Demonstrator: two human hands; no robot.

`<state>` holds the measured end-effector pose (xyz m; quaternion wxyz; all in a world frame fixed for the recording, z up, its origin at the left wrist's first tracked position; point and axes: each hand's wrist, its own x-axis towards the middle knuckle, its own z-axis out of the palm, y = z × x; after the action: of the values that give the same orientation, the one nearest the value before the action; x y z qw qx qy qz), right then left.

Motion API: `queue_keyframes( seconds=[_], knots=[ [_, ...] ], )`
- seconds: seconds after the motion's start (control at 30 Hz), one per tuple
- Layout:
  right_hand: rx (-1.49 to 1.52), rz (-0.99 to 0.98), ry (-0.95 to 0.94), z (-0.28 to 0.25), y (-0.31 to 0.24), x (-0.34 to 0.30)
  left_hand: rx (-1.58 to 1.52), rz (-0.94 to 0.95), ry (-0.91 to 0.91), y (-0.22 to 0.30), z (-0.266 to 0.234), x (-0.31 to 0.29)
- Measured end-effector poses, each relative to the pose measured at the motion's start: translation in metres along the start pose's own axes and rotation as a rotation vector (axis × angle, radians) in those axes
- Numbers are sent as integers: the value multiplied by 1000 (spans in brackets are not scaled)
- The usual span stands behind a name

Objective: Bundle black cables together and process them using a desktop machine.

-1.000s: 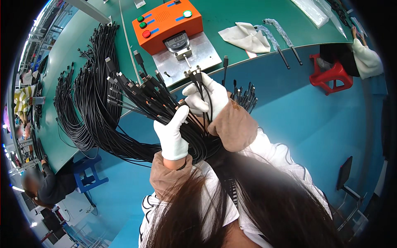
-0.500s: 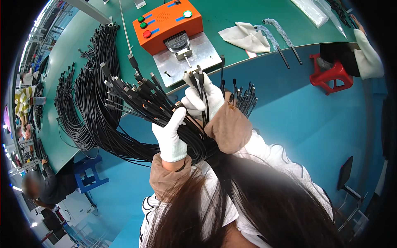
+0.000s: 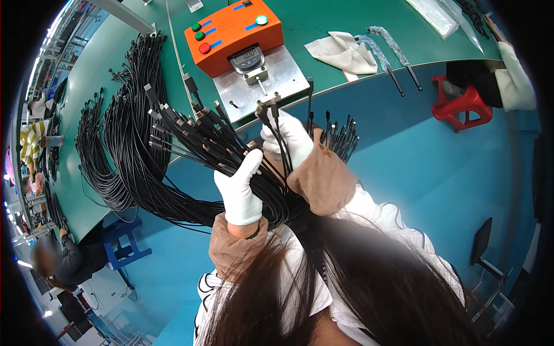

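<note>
My left hand (image 3: 239, 193), in a white glove, is closed around a thick bundle of black cables (image 3: 202, 135). Their connector ends fan out up and to the left, toward the table edge. Close by on the right, my gloved right hand (image 3: 293, 138) grips a few cables (image 3: 277, 124), their plugs standing up past the fingers; some of its fingertips are hidden behind them. Those plugs are just in front of a metal plate (image 3: 259, 86), which carries a small digital gauge (image 3: 248, 59) and adjoins an orange box (image 3: 234, 34) with green and red buttons.
Long heaps of black cables (image 3: 135, 127) lie on the green table (image 3: 329, 17) at left. More cable ends (image 3: 340, 138) stick up beyond my right sleeve. A beige cloth (image 3: 340, 52) and two plastic-wrapped rods (image 3: 398, 57) rest at right. Red (image 3: 464, 104) and blue stools (image 3: 124, 245) stand nearby.
My right hand has shifted slightly to the right, and its cable plugs stand a little lower. My left hand still grips the bundle, almost in place.
</note>
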<state>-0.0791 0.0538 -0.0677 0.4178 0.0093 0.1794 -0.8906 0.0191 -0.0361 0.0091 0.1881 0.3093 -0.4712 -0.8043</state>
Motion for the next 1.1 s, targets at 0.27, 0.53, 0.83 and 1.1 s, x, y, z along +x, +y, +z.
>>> queue_keyframes(
  seconds=[0.27, 0.53, 0.83, 1.1],
  knots=[
    [-452, -247, 324, 28, -14, -21, 44, -9, -2, 1, 5, 1],
    [-768, -303, 546, 60, -21, -25, 77, 32, -42, 1, -5, 0],
    [-754, -289, 528, 57, -26, -27, 78, 27, -59, -1, -5, 2],
    [-754, -330, 528, 61, -30, -29, 50, 23, -56, 0, -2, 1]
  ],
)
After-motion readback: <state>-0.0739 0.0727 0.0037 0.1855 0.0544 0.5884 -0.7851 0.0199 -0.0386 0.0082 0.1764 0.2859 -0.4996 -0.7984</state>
